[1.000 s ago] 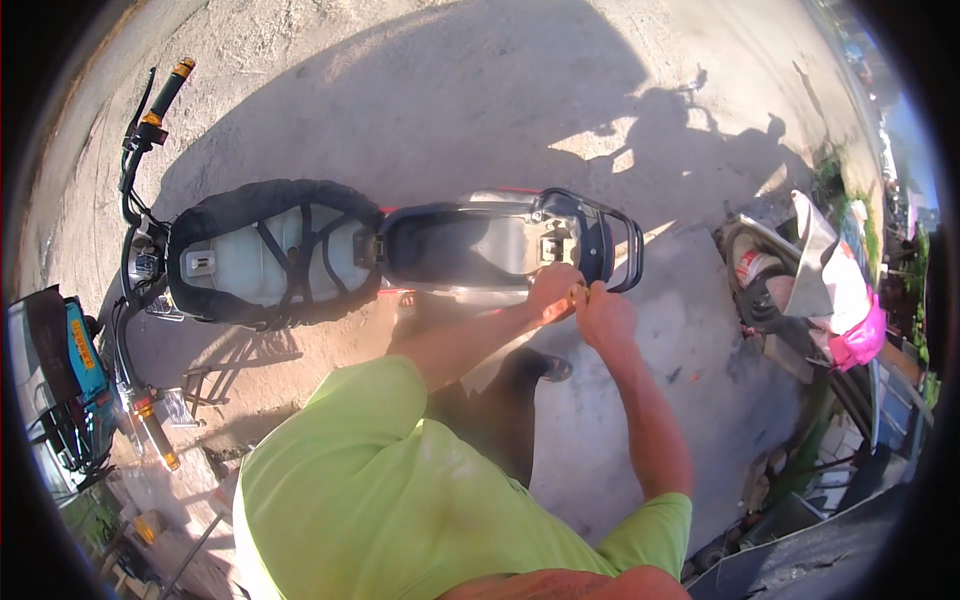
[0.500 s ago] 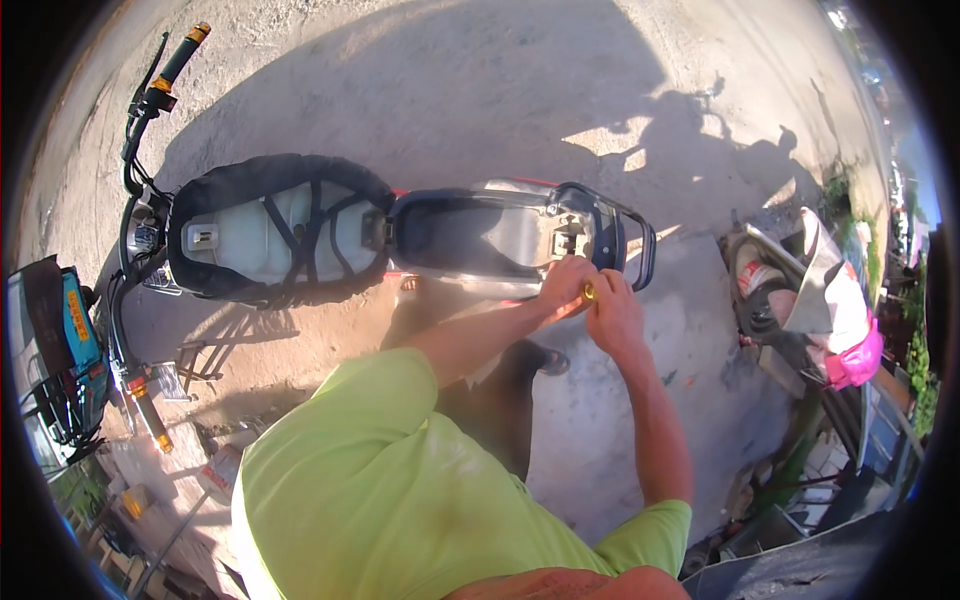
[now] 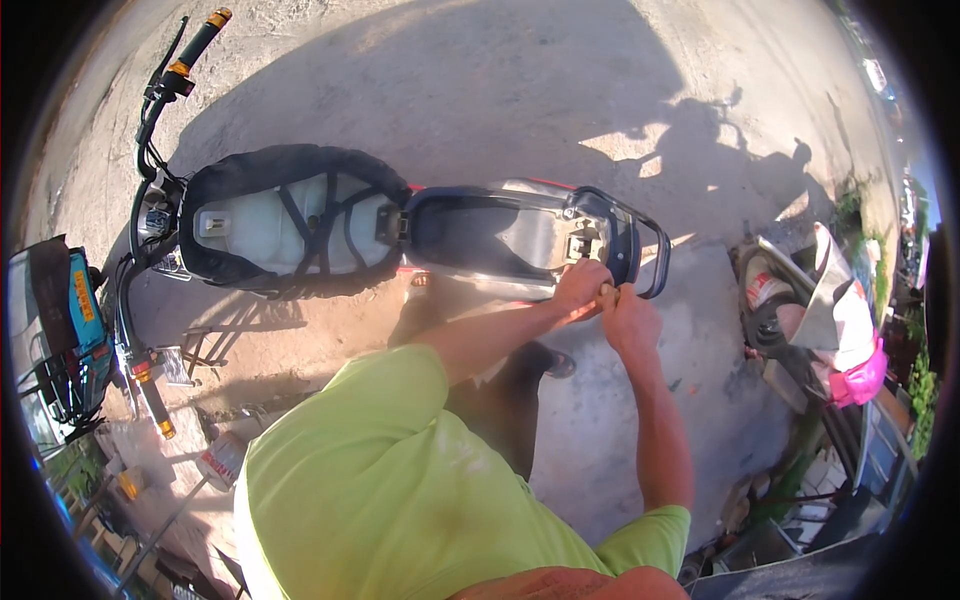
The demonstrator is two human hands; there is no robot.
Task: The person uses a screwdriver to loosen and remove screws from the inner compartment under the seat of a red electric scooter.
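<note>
Curling beside the motorbike's rear (image 3: 625, 243), left hand (image 3: 583, 287) and right hand (image 3: 632, 318) meet, grip contents unclear.

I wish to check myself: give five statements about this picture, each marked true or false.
1. The left hand and right hand are close together near the black rear rail. True.
2. The handlebar is at the picture's right. False: it is at the left.
3. The seat is tipped open, its underside showing. True.
4. The shirt is dark blue. False: it is yellow-green.
5. A pink thing lies at the right. True.
</note>
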